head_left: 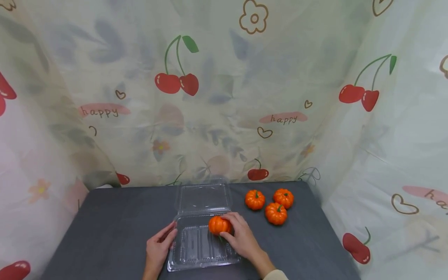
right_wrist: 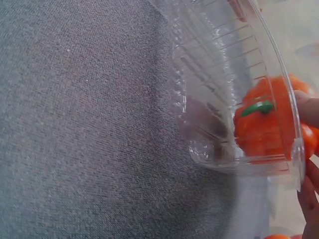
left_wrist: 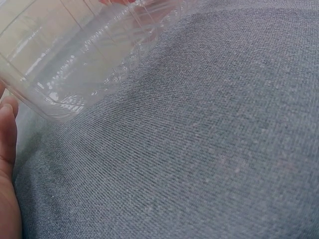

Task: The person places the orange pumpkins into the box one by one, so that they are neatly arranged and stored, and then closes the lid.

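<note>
A clear plastic clamshell container point(head_left: 190, 265) lies on the dark tabletop, its lid point(head_left: 203, 197) folded back behind the base. My right hand point(head_left: 241, 237) grips a small orange pumpkin point(head_left: 219, 225) between fingers and thumb, at the right part of the base. Through the clear wall in the right wrist view, the pumpkin point(right_wrist: 264, 127) shows its green stem, tilted sideways. At the left rim, my left hand point(head_left: 159, 247) holds the container's edge between thumb and fingers. Only part of the left hand point(left_wrist: 7, 144) appears in the left wrist view.
Three more small pumpkins, one at the left point(head_left: 254, 200), one at the back right point(head_left: 283, 198) and one in front point(head_left: 275, 213), sit right of the container. A patterned curtain point(head_left: 217, 116) with cherries surrounds the table point(head_left: 115, 233) at the back and sides.
</note>
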The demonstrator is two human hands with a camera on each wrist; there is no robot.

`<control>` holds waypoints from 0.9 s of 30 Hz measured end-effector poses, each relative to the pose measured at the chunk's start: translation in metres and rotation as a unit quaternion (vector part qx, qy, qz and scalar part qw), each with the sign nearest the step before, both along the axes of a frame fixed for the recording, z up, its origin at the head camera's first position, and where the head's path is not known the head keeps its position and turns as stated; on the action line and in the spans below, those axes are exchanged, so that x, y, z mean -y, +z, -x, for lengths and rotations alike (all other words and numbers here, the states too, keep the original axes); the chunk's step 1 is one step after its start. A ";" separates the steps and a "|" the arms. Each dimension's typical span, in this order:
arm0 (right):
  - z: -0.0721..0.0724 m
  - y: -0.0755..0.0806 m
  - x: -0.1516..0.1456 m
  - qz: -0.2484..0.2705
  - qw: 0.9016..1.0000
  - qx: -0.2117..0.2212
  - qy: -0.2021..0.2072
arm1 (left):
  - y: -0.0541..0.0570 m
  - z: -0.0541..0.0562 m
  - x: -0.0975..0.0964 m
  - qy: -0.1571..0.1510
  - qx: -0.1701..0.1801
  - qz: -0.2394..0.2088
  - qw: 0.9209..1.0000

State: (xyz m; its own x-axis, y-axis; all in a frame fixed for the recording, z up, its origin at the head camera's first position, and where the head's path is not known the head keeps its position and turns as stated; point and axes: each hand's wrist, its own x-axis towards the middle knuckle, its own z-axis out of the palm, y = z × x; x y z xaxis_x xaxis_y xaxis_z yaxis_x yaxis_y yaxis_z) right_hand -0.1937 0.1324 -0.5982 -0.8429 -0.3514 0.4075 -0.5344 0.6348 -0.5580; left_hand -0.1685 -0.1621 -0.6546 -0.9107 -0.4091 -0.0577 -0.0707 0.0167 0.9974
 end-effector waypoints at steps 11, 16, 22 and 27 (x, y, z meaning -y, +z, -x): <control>0.000 -0.001 0.003 -0.013 1.000 0.023 -0.013 | 0.000 0.001 0.000 -0.003 0.005 -0.012 1.000; 0.001 -0.003 0.003 -0.010 1.000 0.018 -0.019 | -0.001 0.001 0.000 -0.003 0.001 -0.011 1.000; 0.001 -0.005 0.005 -0.012 1.000 0.012 -0.023 | -0.002 0.000 0.000 -0.001 -0.007 -0.011 1.000; 0.000 -0.003 0.007 -0.017 0.999 0.017 -0.030 | -0.002 0.000 -0.001 -0.002 -0.023 -0.019 1.000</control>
